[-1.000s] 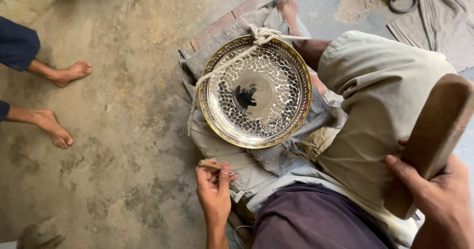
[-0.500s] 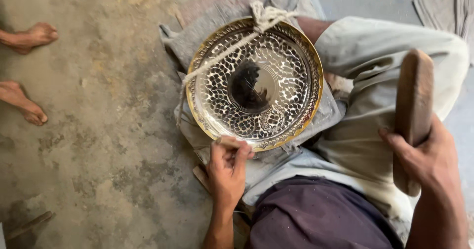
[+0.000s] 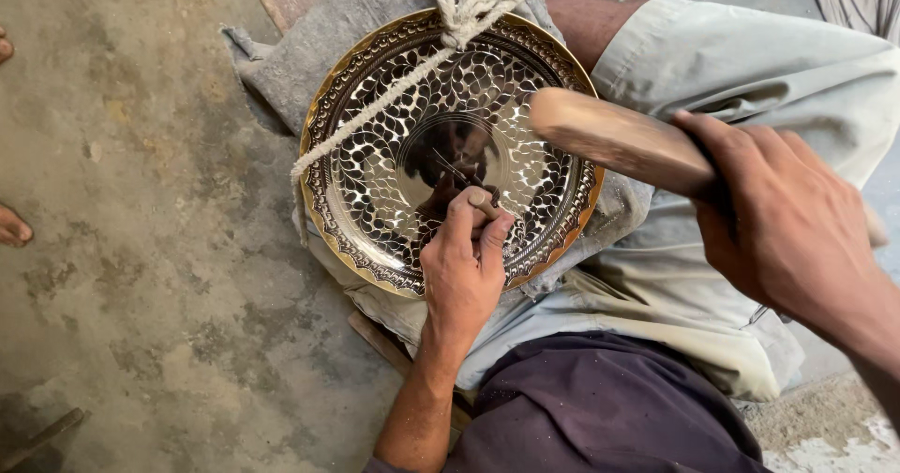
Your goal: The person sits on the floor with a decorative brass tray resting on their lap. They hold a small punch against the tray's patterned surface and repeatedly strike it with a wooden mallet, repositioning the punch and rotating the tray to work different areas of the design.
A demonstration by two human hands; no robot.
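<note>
A round shiny metal plate (image 3: 375, 182) with an engraved leaf pattern and a golden rim lies on a grey cloth (image 3: 309, 42) over my legs. A thick rope (image 3: 394, 98) crosses it from a knot at its top edge. My left hand (image 3: 464, 267) rests on the plate's lower part and pinches a small chisel (image 3: 485, 201) whose tip stands near the plate's mirror-like centre. My right hand (image 3: 778, 220) grips a wooden mallet (image 3: 609, 135), its head hovering above the plate's right side, just right of the chisel.
Bare concrete floor (image 3: 141, 276) spreads to the left. Another person's toes (image 3: 11, 229) show at the left edge. A wooden block (image 3: 384, 342) lies under the cloth by my left wrist. A stick (image 3: 42, 435) lies at the bottom left.
My left hand moved from below the plate's rim onto the plate with the chisel. My right hand swung the mallet from upright at the right down over the plate. The view closed in.
</note>
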